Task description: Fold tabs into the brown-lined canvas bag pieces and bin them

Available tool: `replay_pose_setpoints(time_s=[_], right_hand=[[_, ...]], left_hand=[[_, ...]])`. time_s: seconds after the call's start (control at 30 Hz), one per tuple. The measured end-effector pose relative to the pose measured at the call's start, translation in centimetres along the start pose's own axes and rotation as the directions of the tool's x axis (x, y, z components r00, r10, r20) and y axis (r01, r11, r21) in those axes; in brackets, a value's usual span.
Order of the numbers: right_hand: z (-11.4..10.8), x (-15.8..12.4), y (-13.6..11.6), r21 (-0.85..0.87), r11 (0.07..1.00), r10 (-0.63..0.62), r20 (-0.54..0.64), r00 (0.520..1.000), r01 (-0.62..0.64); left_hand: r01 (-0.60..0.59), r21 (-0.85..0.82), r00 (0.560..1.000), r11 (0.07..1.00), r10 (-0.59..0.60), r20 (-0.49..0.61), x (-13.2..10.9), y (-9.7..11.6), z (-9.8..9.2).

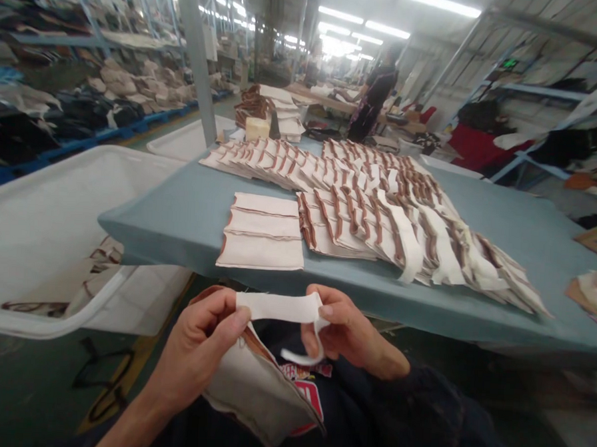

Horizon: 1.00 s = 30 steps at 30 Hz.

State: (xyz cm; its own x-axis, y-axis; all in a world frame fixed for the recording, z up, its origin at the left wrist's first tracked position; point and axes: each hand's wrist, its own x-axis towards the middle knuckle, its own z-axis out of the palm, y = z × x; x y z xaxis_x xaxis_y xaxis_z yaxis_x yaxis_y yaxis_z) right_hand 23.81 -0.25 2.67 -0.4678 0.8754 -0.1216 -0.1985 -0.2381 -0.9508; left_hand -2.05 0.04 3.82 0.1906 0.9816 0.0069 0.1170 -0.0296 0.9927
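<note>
My left hand (204, 349) pinches the top edge of a sewn fabric panel (257, 395), pale with a brown edge, which hangs down in front of my dark top. Between that thumb and finger is also one end of a white strip (277, 308). My right hand (350, 329) grips the strip farther along, so it stretches almost level between both hands. The strip's loose end curls down below my right fingers. Past my hands, a flat pale panel (263, 231) with cross seams lies near the table's front edge.
Overlapping rows of similar panels (343, 219) cover the middle of the blue-grey table (179, 207), with white strips (402, 235) laid over some. A white bin (81, 172) stands on the left. Farther back, a person (378, 94) stands by another table.
</note>
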Motion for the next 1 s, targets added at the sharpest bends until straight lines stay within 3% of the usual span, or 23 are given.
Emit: replay_pose_setpoints(time_s=[0.2,0.3,0.4,0.43,0.5,0.57,0.6,0.73,0.8,0.93,1.0], right_hand=[[-2.5,-0.6,-0.3,-0.336,0.937,0.088,-0.045,0.995,-0.098],[-2.2,-0.6,-1.0,-0.644,0.764,-0.07,-0.159,0.985,-0.05],[0.0,-0.2,-1.2,-0.7,0.697,-0.292,-0.077,0.953,0.156],[0.9,0.0,-1.1,-0.693,0.675,-0.389,-0.042,0.92,0.253],[2.7,0.6,-1.0,-0.715,0.554,-0.59,0.022,0.807,0.425],[4.0,1.2,-0.8,-0.723,0.453,-0.703,0.069,0.708,0.521],[4.5,1.3,-0.8,-0.711,0.458,-0.715,0.062,0.696,0.534],[5.2,1.7,-0.5,-0.612,0.675,-0.574,-0.085,0.815,0.411],[5.2,1.9,-0.2,-0.562,0.727,-0.53,-0.093,0.843,0.395],[4.8,2.8,0.9,-0.588,0.71,-0.529,-0.082,0.845,0.387],[4.5,3.5,1.5,-0.685,0.594,-0.619,-0.054,0.783,0.422]], left_hand=[[-0.022,0.099,0.994,0.995,0.011,0.105,-0.1,2.0,-0.4],[0.001,0.128,0.989,0.992,-0.02,0.143,0.0,2.3,-0.2],[0.028,0.121,0.983,0.992,-0.049,0.176,0.0,2.2,-0.2],[0.038,0.111,0.981,0.993,-0.058,0.186,0.1,2.2,-0.2],[0.044,0.091,0.978,0.995,-0.061,0.2,0.3,2.1,-0.3],[0.012,0.077,0.983,0.997,-0.026,0.181,0.5,2.1,-0.4],[-0.008,0.075,0.987,0.997,-0.004,0.163,0.7,2.2,-0.4],[-0.009,0.096,0.993,0.995,-0.002,0.119,1.0,2.1,-0.4],[0.015,0.096,0.994,0.995,-0.026,0.107,1.1,1.8,-0.3],[0.064,0.041,0.996,0.997,-0.067,0.056,1.5,1.0,-0.1],[0.086,0.016,0.995,0.996,-0.087,0.039,1.8,0.6,0.0]])
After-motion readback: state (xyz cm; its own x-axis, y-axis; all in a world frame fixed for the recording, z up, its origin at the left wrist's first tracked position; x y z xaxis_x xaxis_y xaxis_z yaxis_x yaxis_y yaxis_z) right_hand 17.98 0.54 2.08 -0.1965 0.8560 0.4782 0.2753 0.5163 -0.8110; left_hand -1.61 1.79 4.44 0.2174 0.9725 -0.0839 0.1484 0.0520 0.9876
